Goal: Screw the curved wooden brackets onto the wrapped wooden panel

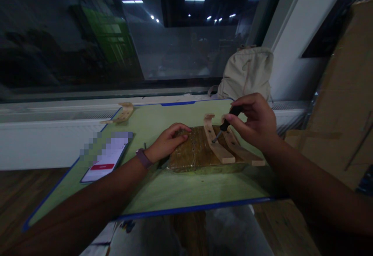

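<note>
A black-handled screwdriver [225, 125] is gripped by my right hand [255, 120], its fingers closed round the handle. The shaft slants down and left, and its tip meets a dark hole in a curved wooden piece [215, 139]. Beside that piece, to the right, lies a second curved wooden piece [236, 147] with holes. Both rest on a flat block wrapped in shiny brown tape [189, 153]. My left hand [167, 143] rests at the block's left end, fingers stretched over its top and thumb apart; a band circles that wrist.
A green table [163, 201] with a blue rim carries everything. Left of my left hand lies a phone [109, 158]. Another curved wooden piece [125, 113] overhangs the far left corner. Behind stand a pale backpack [247, 71] and a window; cardboard [344, 104] is at right.
</note>
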Available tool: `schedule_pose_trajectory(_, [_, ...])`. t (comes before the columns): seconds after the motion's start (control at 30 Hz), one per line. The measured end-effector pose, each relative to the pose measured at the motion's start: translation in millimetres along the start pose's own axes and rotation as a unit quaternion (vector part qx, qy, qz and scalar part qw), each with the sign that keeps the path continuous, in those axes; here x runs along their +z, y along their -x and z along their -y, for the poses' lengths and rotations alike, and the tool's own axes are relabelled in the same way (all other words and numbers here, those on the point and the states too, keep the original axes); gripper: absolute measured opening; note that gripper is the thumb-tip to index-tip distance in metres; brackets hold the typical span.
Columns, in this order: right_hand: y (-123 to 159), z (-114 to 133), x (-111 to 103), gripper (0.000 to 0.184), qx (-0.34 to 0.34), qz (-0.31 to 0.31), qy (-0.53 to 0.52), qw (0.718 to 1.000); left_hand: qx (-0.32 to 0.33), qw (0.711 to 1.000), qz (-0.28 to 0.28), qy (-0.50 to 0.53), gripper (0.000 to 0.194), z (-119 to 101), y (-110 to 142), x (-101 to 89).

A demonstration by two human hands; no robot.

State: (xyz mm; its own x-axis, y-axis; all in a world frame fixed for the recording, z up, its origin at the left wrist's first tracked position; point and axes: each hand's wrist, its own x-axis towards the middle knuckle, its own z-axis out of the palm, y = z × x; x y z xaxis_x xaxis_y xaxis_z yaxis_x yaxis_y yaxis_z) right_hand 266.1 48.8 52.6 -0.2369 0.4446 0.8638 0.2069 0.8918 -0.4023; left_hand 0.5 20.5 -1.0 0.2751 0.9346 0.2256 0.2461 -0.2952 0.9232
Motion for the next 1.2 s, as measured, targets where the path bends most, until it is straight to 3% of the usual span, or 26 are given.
schedule_pose_trajectory(0.07, [0.8, 4.0, -0.3, 0.027, -0.012, 0.038, -0.021, 0.999, 0.001, 1.0, -0.003, -0.002, 0.013, 0.7, -0.4, 0.3])
schedule_pose_trajectory(0.17, [0.0, 16.4, 4.4, 0.025, 0.027, 0.077, -0.1, 0.992, 0.003, 1.0, -0.005, -0.006, 0.014, 1.2, -1.2, 0.4])
schedule_pose_trajectory(0.27, [-1.7, 21.8, 9.4, 0.023, 0.071, 0.042, -0.12, 0.989, 0.005, 1.0, -0.003, -0.009, 0.014, 0.8, -1.4, 0.0])
schedule_pose_trajectory(0.4, [-2.7, 14.1, 8.5, 0.032, 0.047, -0.036, -0.051, 0.997, 0.005, 1.0, -0.002, -0.012, 0.013, 0.0, -1.1, -0.4])
schedule_pose_trajectory(0.53, [-3.1, 14.8, 6.0, 0.024, 0.021, 0.032, -0.08, 0.996, 0.004, 1.0, -0.003, -0.012, 0.013, -1.3, -1.0, -0.2])
schedule_pose_trajectory(0.63, [-3.1, 22.5, 8.4, 0.02, 0.051, 0.064, -0.145, 0.986, 0.003, 1.0, -0.002, -0.009, 0.013, -2.4, -0.8, 0.4])
schedule_pose_trajectory(0.73, [-2.3, 23.7, 10.3, 0.018, 0.075, 0.028, -0.144, 0.986, 0.001, 1.0, -0.002, -0.007, 0.013, -2.8, -0.6, 0.9])
schedule_pose_trajectory(0.83, [-2.5, 18.6, 7.2, 0.022, 0.047, -0.02, -0.067, 0.996, -0.001, 1.0, -0.002, -0.007, 0.013, -2.7, -0.4, 0.8])
schedule_pose_trajectory(0.93, [-4.8, 17.3, 1.5, 0.015, -0.014, 0.034, -0.017, 0.999, -0.002, 1.0, -0.004, -0.01, 0.013, -3.3, -0.1, 0.6])
schedule_pose_trajectory(1.07, [-6.6, 21.0, -0.8, 0.038, -0.02, 0.141, -0.05, 0.989, -0.006, 1.0, -0.007, -0.008, 0.015, -3.9, 0.1, 0.9])
schedule_pose_trajectory(1.13, [-5.2, 18.8, 0.3, 0.04, 0.007, 0.147, -0.054, 0.988, -0.008, 1.0, -0.006, -0.005, 0.015, -3.1, -0.1, 1.1])
schedule_pose_trajectory(1.2, [-3.2, 13.5, 1.1, 0.035, 0.041, 0.108, -0.037, 0.993, -0.006, 1.0, -0.005, -0.002, 0.015, -1.9, -0.3, 1.1])
